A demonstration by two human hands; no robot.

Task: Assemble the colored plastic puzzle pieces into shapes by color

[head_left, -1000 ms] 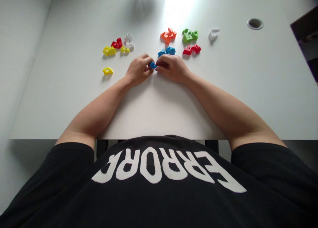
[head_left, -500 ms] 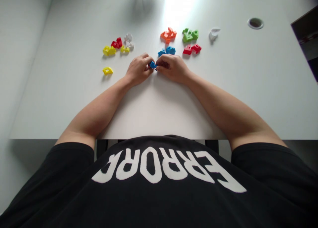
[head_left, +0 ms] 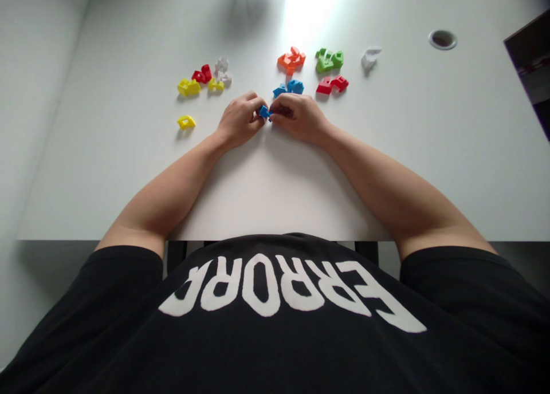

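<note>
My left hand (head_left: 239, 119) and my right hand (head_left: 297, 115) rest together on the white table (head_left: 129, 153), fingers curled. Between their fingertips they pinch a small blue plastic piece (head_left: 263, 112); most of it is hidden by the fingers. Just beyond the hands lie two more blue pieces (head_left: 289, 88). Further back sit an orange cluster (head_left: 291, 60), a green cluster (head_left: 329, 60) and a red piece (head_left: 332, 85).
At the back left lies a group of yellow, red and white pieces (head_left: 205, 78), with a single yellow piece (head_left: 186, 122) nearer. A white piece (head_left: 369, 57) and a round cable hole (head_left: 442, 39) are at the back right. Papers lie along the far edge.
</note>
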